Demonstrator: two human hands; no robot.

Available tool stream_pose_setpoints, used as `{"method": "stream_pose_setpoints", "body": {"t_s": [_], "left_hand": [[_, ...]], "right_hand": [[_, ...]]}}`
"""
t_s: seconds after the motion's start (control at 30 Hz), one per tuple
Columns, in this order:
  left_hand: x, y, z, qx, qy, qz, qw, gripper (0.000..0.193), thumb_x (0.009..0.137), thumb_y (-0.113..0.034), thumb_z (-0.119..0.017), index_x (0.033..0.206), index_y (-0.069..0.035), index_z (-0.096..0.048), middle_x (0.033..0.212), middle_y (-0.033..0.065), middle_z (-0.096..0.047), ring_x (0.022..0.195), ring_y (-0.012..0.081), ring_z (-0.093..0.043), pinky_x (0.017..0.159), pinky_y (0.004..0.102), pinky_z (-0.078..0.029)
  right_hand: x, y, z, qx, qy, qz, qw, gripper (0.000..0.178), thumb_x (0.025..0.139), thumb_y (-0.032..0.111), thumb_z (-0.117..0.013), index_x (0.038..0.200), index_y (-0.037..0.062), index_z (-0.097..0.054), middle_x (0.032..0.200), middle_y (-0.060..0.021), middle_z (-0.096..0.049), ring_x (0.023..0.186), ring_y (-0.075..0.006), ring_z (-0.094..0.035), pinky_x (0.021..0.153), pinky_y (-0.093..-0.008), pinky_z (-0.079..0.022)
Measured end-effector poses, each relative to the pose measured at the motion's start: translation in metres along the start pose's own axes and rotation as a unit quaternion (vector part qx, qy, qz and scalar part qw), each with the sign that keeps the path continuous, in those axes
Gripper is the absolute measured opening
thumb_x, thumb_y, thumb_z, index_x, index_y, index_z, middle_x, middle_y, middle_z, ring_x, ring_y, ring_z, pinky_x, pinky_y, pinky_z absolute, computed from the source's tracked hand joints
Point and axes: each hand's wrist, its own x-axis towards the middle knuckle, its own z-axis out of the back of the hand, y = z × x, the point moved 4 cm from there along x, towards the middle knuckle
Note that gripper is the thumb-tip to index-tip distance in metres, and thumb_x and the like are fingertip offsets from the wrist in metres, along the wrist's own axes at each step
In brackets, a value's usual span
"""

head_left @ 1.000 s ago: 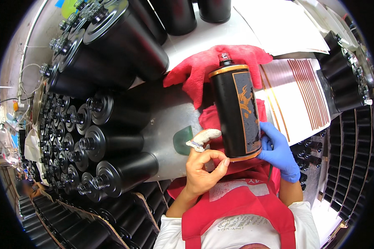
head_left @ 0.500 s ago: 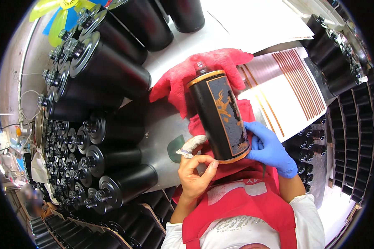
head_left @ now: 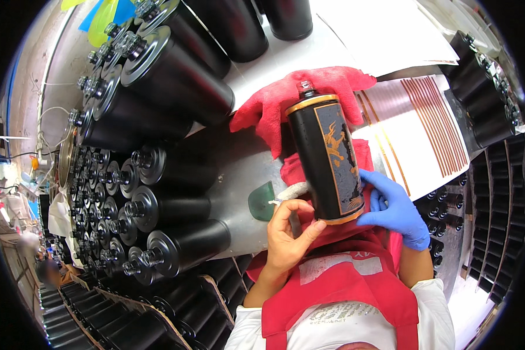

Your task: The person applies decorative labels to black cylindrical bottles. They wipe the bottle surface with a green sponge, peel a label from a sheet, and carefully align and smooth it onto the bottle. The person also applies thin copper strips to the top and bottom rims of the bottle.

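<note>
A black bottle [head_left: 308,160] with gold bands, a clear glass neck and a grey panel with a gold figure lies tilted, neck pointing away from me. My right hand [head_left: 399,210], in a blue glove, grips its lower right side. At the lower left edge is my bare left hand [head_left: 289,236], its thumb against the gold band at the base. A white cover wraps one left finger, which rests along the bottle's side; its tip is hidden behind the bottle. Beneath the bottle lies a red cloth [head_left: 268,116].
Plain black bottles [head_left: 181,213] are stacked along the left, with more at the top and far right. A sheet of copper-coloured strips [head_left: 429,125] lies right of the bottle. A green piece [head_left: 261,201] sits on the metal table [head_left: 233,169]. Racks [head_left: 496,204] stand at right.
The whole scene has shifted right in the picture as the view turned. My left thumb and fingers have spread slightly at the base; my right hand keeps its grip.
</note>
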Motion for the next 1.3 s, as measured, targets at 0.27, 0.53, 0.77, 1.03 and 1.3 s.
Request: {"method": "stream_pose_setpoints", "body": {"t_s": [0.27, 0.53, 0.77, 1.03, 1.3], "left_hand": [[0.0, -0.006, 0.001, 0.166, 0.051, -0.084, 0.981, 0.065, 0.071, -0.006, -0.075, 0.129, 0.0, -0.045, 0.125, 0.0175, -0.048, 0.12, 0.0275, -0.042, 0.1, 0.0391, -0.032], [0.005, -0.008, -0.006, 0.38, -0.036, -0.309, 0.871, 0.057, 0.058, -0.004, -0.072, 0.114, 0.004, -0.061, 0.128, 0.0258, -0.049, 0.12, 0.0394, -0.044, 0.102, 0.0484, -0.032], [0.001, -0.021, -0.019, 0.448, -0.044, -0.421, 0.788, 0.057, 0.058, -0.024, -0.077, 0.108, 0.0, -0.065, 0.117, 0.022, -0.057, 0.111, 0.0373, -0.049, 0.1, 0.054, -0.031], [0.025, -0.018, -0.014, 0.318, 0.008, -0.324, 0.891, 0.071, 0.057, -0.007, -0.073, 0.127, -0.011, -0.057, 0.134, 0.0269, -0.041, 0.118, 0.0415, -0.043, 0.101, 0.048, -0.032], [0.034, -0.025, -0.013, 0.248, 0.069, -0.318, 0.912, 0.066, 0.059, -0.01, -0.076, 0.123, -0.018, -0.062, 0.145, 0.0277, -0.027, 0.13, 0.0427, -0.029, 0.107, 0.0461, -0.022]], "right_hand": [[-0.01, -0.028, 0.042, 0.29, -0.165, 0.039, 0.942, 0.044, 0.082, 0.009, -0.052, 0.124, -0.0053, -0.052, 0.089, -0.0023, -0.057, 0.053, 0.0011, -0.04, 0.048, -0.0127, -0.031], [-0.029, 0.006, 0.006, 0.029, -0.121, 0.083, 0.989, 0.076, 0.06, 0.007, -0.081, 0.129, 0.0002, -0.051, 0.095, -0.0012, -0.057, 0.057, 0.001, -0.038, 0.051, -0.0124, -0.031], [-0.038, 0.038, -0.023, -0.235, -0.095, 0.22, 0.942, 0.066, 0.06, 0.015, -0.086, 0.119, 0.0047, -0.059, 0.088, -0.004, -0.058, 0.053, -0.0048, -0.046, 0.047, -0.0174, -0.039], [-0.038, 0.044, -0.028, -0.321, -0.114, 0.235, 0.91, 0.039, 0.063, 0.01, -0.084, 0.098, 0.0083, -0.069, 0.092, -0.0061, -0.058, 0.055, -0.0077, -0.053, 0.048, -0.0202, -0.044], [-0.039, 0.046, -0.021, -0.272, -0.116, 0.195, 0.935, 0.025, 0.065, 0.005, -0.081, 0.086, 0.0048, -0.067, 0.092, -0.0067, -0.058, 0.057, -0.0075, -0.055, 0.051, -0.0197, -0.044]]}}
